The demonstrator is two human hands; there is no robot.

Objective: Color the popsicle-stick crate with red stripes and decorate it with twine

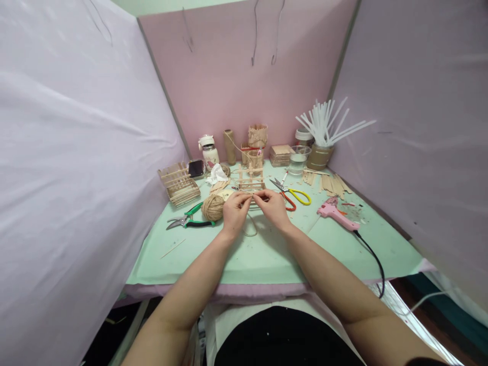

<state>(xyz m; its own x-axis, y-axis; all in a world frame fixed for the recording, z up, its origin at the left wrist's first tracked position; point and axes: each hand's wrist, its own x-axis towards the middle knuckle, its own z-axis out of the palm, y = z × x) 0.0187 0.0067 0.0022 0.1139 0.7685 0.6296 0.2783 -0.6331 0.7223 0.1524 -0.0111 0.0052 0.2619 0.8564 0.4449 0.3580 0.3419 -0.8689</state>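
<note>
At the middle of the table my left hand (pixel 235 209) and my right hand (pixel 271 206) meet, fingertips pinched together. They close on a thin piece of twine (pixel 250 234), whose loop hangs below them; the exact spot of the pinch is too small to make out. Just behind the fingers stands a small frame of wooden sticks (pixel 251 186), partly hidden by my hands. A ball of twine (pixel 213 208) sits against the left side of my left hand. To the right of my right hand lie scissors (pixel 293 193) with one red and one yellow handle.
Green-handled pruning shears (pixel 190 221) lie left; a stick-built box (pixel 182 190) stands beyond. At right are a pink glue gun (pixel 339 214) with a black cord, loose craft sticks (pixel 328 181) and a pot of white glue sticks (pixel 321 156). A bottle (pixel 209 154) stands at the back.
</note>
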